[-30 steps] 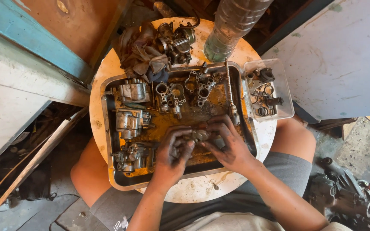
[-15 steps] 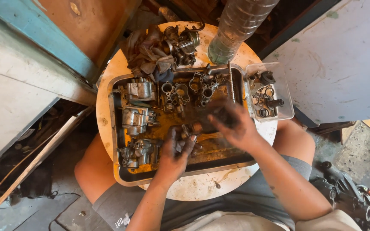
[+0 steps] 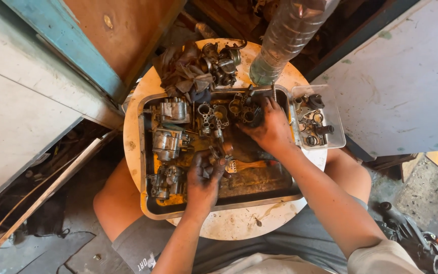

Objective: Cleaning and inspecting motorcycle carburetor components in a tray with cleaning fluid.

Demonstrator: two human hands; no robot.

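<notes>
A metal tray (image 3: 147, 203) of dirty liquid sits on a round white table (image 3: 229, 226) between my knees. My left hand (image 3: 204, 178) is over the tray's middle, closed around a small metal carburetor part (image 3: 216, 155). My right hand (image 3: 268, 128) reaches to the tray's far right corner and touches the small metal pieces (image 3: 239, 109) lying there; whether it grips one I cannot tell. A paintbrush with a wooden handle (image 3: 247, 166) lies in the tray between my hands. Three carburetor bodies (image 3: 167, 142) stand along the tray's left side.
A clear plastic box (image 3: 335, 127) of small parts stands at the tray's right edge. A clear plastic bottle (image 3: 285, 40) rises at the table's far side. A grey rag (image 3: 183, 73) and another carburetor (image 3: 224, 63) lie behind the tray. A blue-edged board (image 3: 62, 45) stands left.
My hands were together over the tray's near middle a second ago. The right hand has since moved away to the far right corner, while the left stays holding the part.
</notes>
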